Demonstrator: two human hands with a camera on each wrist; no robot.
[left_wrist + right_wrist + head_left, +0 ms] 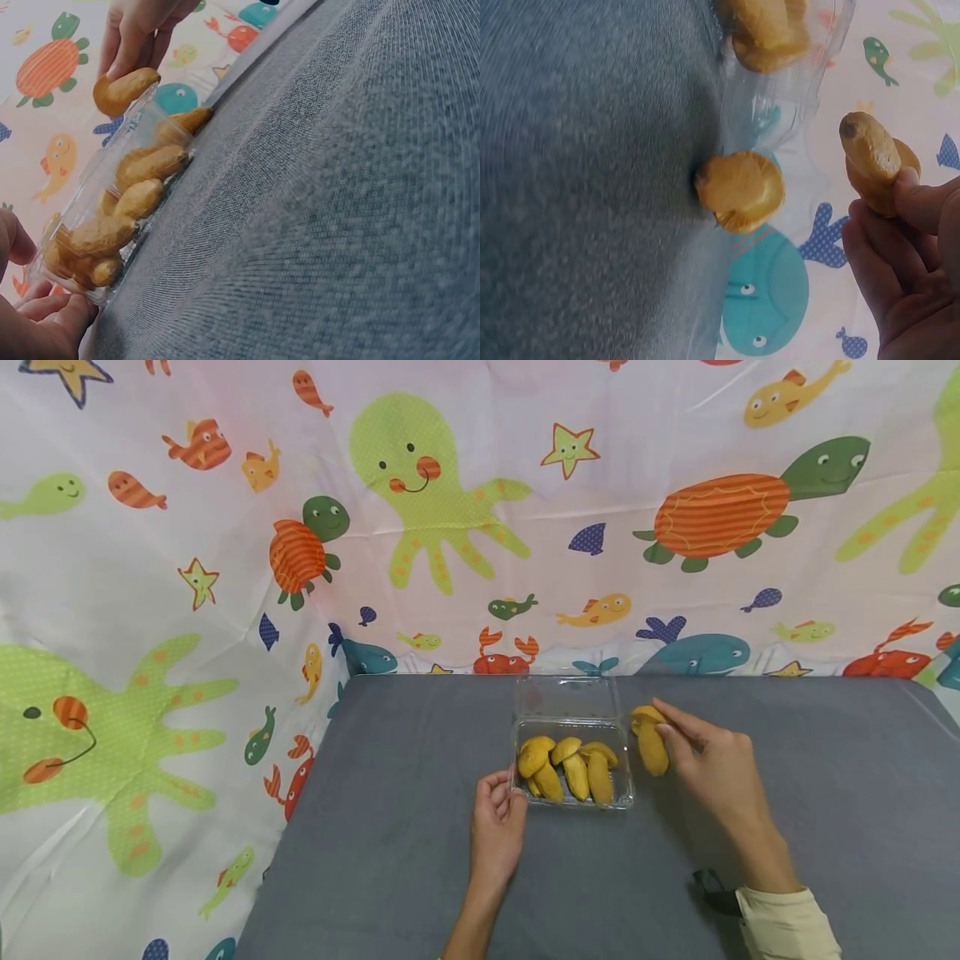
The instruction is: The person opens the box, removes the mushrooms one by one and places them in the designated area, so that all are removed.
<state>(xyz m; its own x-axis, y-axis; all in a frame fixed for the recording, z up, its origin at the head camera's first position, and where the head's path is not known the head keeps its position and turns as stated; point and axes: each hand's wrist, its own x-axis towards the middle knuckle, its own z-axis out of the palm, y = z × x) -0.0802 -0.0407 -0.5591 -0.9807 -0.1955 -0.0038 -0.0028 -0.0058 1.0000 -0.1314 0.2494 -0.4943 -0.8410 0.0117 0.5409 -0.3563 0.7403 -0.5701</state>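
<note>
A clear plastic clamshell container (573,806) lies with its lid raised at the back of the grey surface. Inside it are several yellow-brown mushrooms (576,775), side by side. My left hand (498,827) grips the container's near left corner, thumb at the front and fingers along the side. To the right of the container, my right hand (720,768) pinches a mushroom (874,161) by its cap between thumb and fingers, above the surface. Another mushroom (739,187) lies outside the container, beneath the held one; the head view does not show it distinctly.
Grey cloth (390,860) covers the table. A white curtain (465,635) with printed sea animals hangs along the back and left edges. A dark strap (716,893) shows by the right sleeve (787,922).
</note>
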